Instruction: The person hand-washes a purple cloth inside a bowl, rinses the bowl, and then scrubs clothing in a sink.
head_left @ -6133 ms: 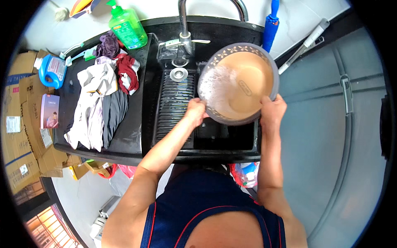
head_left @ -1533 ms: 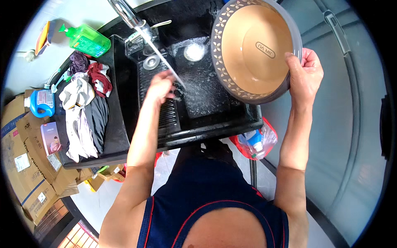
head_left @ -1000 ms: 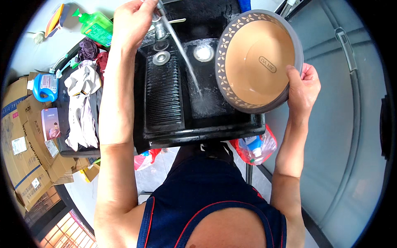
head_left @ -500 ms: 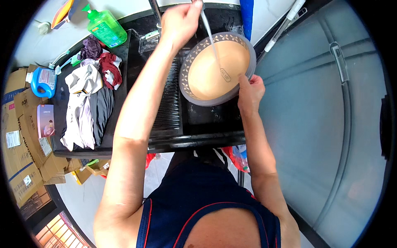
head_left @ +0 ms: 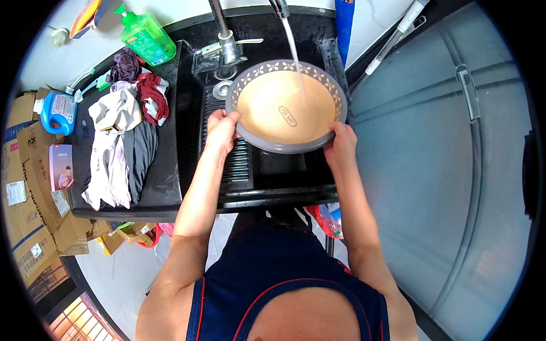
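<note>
My left hand point(head_left: 223, 128) grips the left rim of a grey-edged basin point(head_left: 261, 102) with a tan inside and a pale petal pattern round it. At its lower right rim my right hand point(head_left: 340, 145) is closed on it too. The basin is held over the black sink point(head_left: 290, 179), above part of the ribbed washboard point(head_left: 235, 165). A stream of water falls into it from the tap spout point(head_left: 278, 8). Left of the spout stands a chrome fitting with a lever point(head_left: 228, 48).
Left counter: crumpled clothes point(head_left: 111, 156), a green pump bottle point(head_left: 149, 40). Far left: a blue jug point(head_left: 60, 111), purple box point(head_left: 61, 165) and cardboard point(head_left: 23, 216). Right: a grey panel door point(head_left: 426, 165), blue rolled item point(head_left: 344, 28) and pole point(head_left: 398, 37). A red bag point(head_left: 321, 221) is below.
My left hand has come down from the spout onto the basin's rim. The basin has moved left over the sink under the stream, turned from tilted to flatter. The foam seen earlier is gone.
</note>
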Action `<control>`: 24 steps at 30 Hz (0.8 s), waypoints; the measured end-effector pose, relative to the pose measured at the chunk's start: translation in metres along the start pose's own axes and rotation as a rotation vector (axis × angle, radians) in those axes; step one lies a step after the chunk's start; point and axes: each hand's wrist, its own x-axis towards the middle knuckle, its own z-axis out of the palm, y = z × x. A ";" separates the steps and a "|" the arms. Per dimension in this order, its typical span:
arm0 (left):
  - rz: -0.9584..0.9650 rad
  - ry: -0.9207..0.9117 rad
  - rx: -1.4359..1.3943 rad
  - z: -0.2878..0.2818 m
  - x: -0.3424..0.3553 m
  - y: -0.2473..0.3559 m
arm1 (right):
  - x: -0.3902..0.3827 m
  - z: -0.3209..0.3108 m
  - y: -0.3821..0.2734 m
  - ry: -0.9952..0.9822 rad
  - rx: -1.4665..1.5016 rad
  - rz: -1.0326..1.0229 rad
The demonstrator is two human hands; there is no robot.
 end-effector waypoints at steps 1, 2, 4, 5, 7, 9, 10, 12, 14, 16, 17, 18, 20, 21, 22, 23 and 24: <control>0.042 -0.020 -0.098 -0.005 -0.007 0.002 | -0.001 -0.004 0.004 -0.012 0.002 0.030; 0.117 0.015 -0.161 -0.003 -0.017 0.010 | 0.004 -0.008 0.011 -0.035 0.030 0.084; 0.222 -0.016 -0.112 -0.012 -0.029 0.019 | 0.016 -0.025 0.037 -0.074 0.090 0.193; 0.229 -0.017 -0.081 -0.015 -0.040 0.029 | 0.023 -0.031 0.048 -0.101 0.060 0.251; 0.241 0.015 0.039 -0.014 -0.053 0.032 | 0.043 -0.040 0.065 -0.155 0.002 0.361; 0.295 0.033 0.110 -0.011 -0.061 0.020 | 0.061 -0.051 0.083 -0.148 -0.228 0.332; 0.359 0.028 0.113 -0.010 -0.063 0.011 | 0.064 -0.051 0.086 -0.154 -0.308 0.319; 0.376 -0.013 0.068 -0.010 -0.064 -0.010 | 0.074 -0.056 0.090 -0.134 -0.426 0.247; 0.334 -0.096 -0.040 -0.010 -0.063 -0.022 | 0.083 -0.056 0.090 -0.093 -0.507 0.134; 0.337 -0.082 -0.124 -0.010 -0.061 -0.030 | 0.077 -0.057 0.086 -0.036 -0.511 0.060; 0.342 -0.068 -0.166 -0.011 -0.060 -0.033 | 0.072 -0.053 0.082 -0.015 -0.514 0.024; 0.306 -0.120 -0.229 -0.019 -0.057 -0.033 | 0.064 -0.052 0.077 -0.003 -0.555 -0.052; 0.195 -0.149 -0.329 -0.026 -0.055 -0.036 | 0.052 -0.059 0.062 0.004 -0.719 -0.245; 0.143 -0.163 -0.370 -0.028 -0.055 -0.039 | 0.045 -0.053 0.048 0.005 -0.797 -0.345; 0.088 -0.198 -0.368 -0.028 -0.051 -0.042 | 0.040 -0.044 0.032 0.069 -0.977 -0.488; 0.029 -0.240 -0.365 -0.025 -0.048 -0.044 | 0.034 -0.034 0.015 0.133 -1.110 -0.544; 0.015 -0.222 -0.319 -0.012 -0.048 -0.041 | 0.038 -0.031 0.008 0.173 -1.097 -0.604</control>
